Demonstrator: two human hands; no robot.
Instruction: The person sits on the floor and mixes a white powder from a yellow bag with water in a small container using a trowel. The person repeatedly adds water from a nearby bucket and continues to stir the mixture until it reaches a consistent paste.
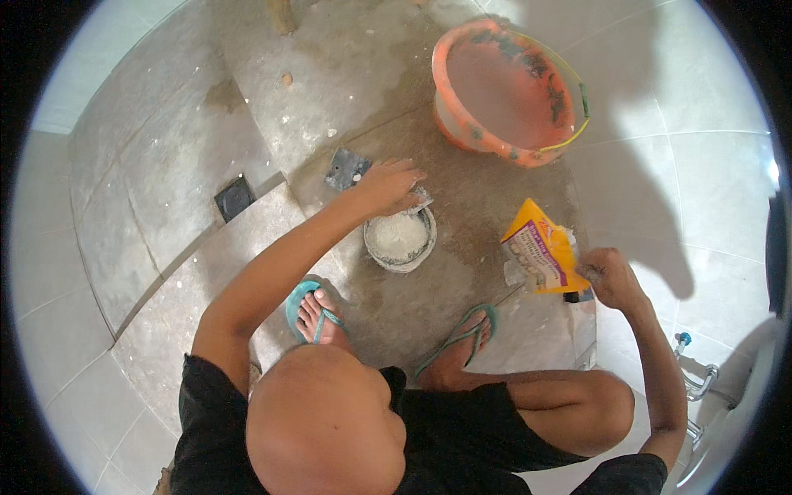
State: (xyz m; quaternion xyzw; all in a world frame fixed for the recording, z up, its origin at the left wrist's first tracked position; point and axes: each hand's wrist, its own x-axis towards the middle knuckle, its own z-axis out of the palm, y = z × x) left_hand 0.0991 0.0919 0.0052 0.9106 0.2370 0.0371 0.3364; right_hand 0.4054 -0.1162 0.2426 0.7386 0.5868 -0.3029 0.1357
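A small round bowl [380,258] with a grey, caked rim stands on the floor in front of me and holds pale white powder [398,238]. Over its far rim is my left hand [392,186], fingers bent; a greyish piece shows beneath them, and I cannot tell whether it is part of the bowl or a separate tool. Off to the right, my right hand [612,278] pinches the edge of a yellow plastic packet [538,252] with a purple band. The packet is tilted above the floor, apart from the bowl.
An orange bucket [450,124] with a yellow handle, smeared with dark grey, stands at the far right by the tiled wall [709,190]. A dark square plate [346,168] lies beyond the bowl, another dark square [234,199] left. Metal pipe fittings [701,384] stick out at right.
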